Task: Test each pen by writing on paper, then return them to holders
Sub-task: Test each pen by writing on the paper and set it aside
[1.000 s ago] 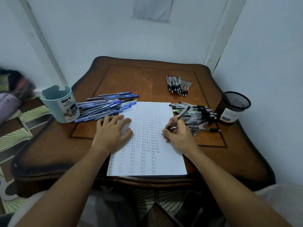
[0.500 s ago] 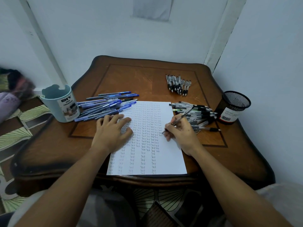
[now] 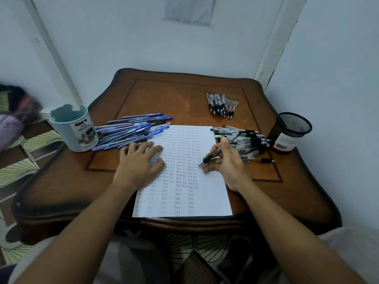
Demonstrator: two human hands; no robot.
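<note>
Black-gripped pen (image 3: 217,153), pinched in the right hand (image 3: 227,160), had shifted up the paper (image 3: 205,193) mid-test; left hand (image 3: 139,162), spread, pinned the sheet.

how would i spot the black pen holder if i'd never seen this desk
Start at the brown wooden table and go to its right edge. The black wire-mesh cup stands there beside the black pen heap, unlike the solid pale blue cup opposite.
</note>
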